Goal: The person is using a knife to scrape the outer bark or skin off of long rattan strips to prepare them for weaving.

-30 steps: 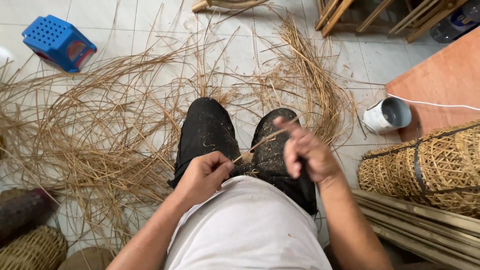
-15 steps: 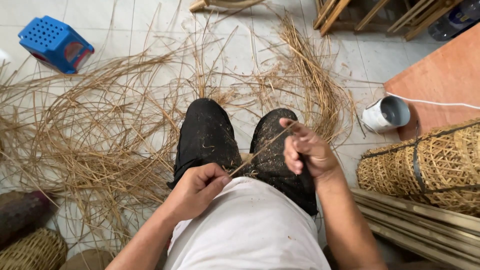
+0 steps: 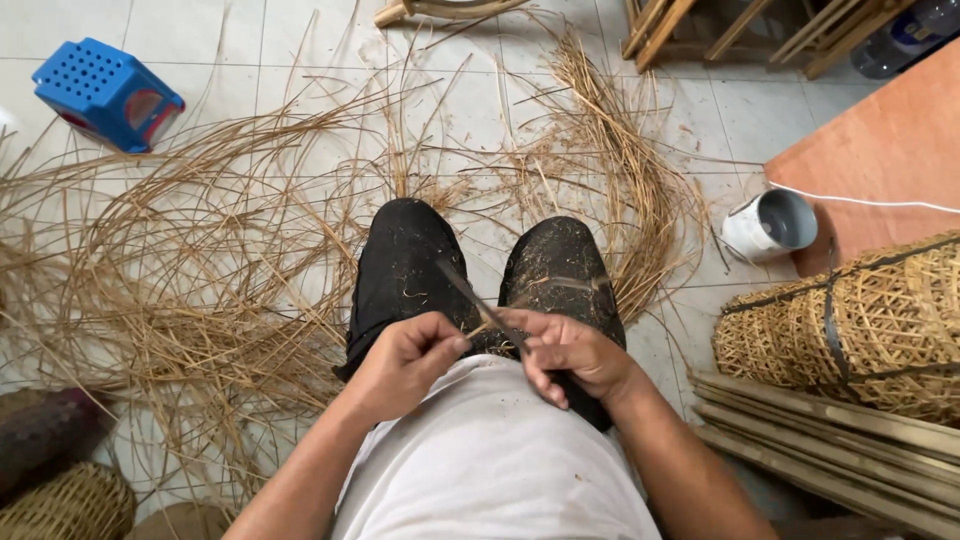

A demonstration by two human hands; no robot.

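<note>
blue stool, tan strips (black trousers)

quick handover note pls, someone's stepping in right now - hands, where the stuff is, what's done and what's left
Left hand: grip pinched on a thin cane strip over the lap.
Right hand: closed on the same strip plus a dark tool, too hidden to identify.
Loose strips cover the tiled floor ahead; woven baskets lie right, blue stool far left.
Done: baskets look woven. Left: a large pile of loose strips remains.

Pale tiled floor carries scattered dry cane strips, a blue plastic stool, a tipped white can, woven baskets and bamboo slats.
</note>
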